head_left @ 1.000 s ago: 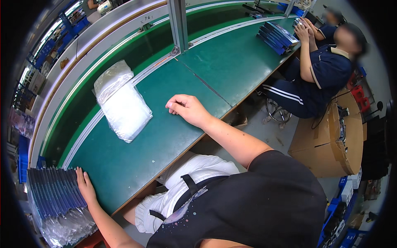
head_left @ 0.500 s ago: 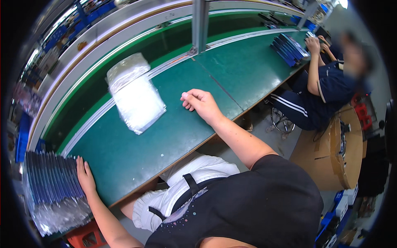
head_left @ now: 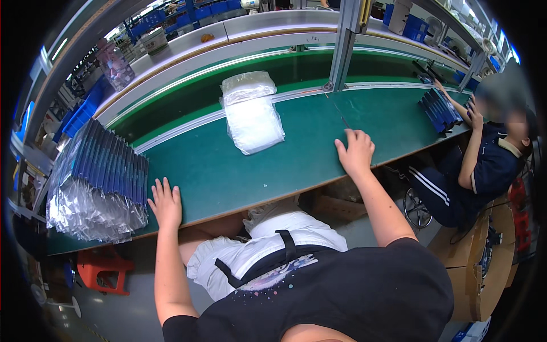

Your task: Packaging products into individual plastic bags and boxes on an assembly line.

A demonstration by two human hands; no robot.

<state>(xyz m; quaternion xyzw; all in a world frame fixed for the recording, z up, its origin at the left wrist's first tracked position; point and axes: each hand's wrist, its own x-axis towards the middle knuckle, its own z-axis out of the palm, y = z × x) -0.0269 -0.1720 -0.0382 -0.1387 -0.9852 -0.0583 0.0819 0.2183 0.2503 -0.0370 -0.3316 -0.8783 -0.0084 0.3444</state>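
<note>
My left hand (head_left: 166,206) lies flat on the green worktable (head_left: 211,182) with its fingers spread, holding nothing. Just left of it, a small gap away, stands a row of dark blue flat packs (head_left: 108,162) in clear plastic sleeves, packed side by side. The loose sleeve ends bunch toward the table's front edge. Close to the front edge on the right, my right hand (head_left: 357,154) rests with fingers apart and slightly bent, nothing in it. Between the hands, farther back, a pile of clear plastic bags (head_left: 254,122) reaches over the metal rail.
On the right a co-worker (head_left: 484,154) sits holding a small dark thing, beside another group of blue packs (head_left: 440,111). A metal post (head_left: 343,54) rises at the back edge. A red stool (head_left: 105,268) and a cardboard box (head_left: 473,262) stand below table height.
My head view has turned. My left hand has come away from the side of the packs and spread. My right hand has moved right, and its curled fingers have opened onto the table.
</note>
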